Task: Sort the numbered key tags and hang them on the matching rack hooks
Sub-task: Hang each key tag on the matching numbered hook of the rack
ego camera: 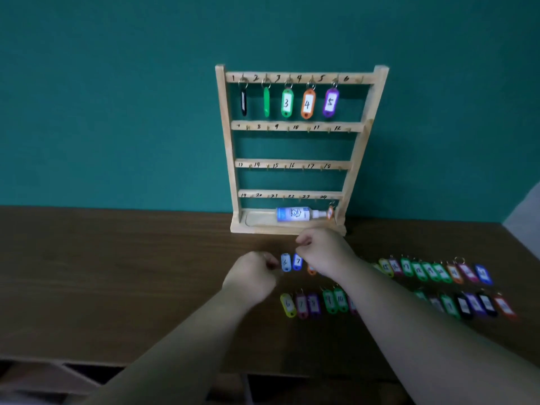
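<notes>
Tag 6 (285, 262) goes next; your curled left hand (252, 277) and right hand (321, 248) flank it, grip unclear. Hook 6 (360, 80) at rack's one o'clock.

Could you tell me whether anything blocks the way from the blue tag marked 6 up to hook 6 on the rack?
Nothing visible does: hook 6 is bare, and the blue tag lies on the table between both hands.

We find bare table (117, 273) left of the hands; two rows of tags (432, 271) crowd the right, and a bottle (295, 214) fills the rack's tray (257, 220).
</notes>
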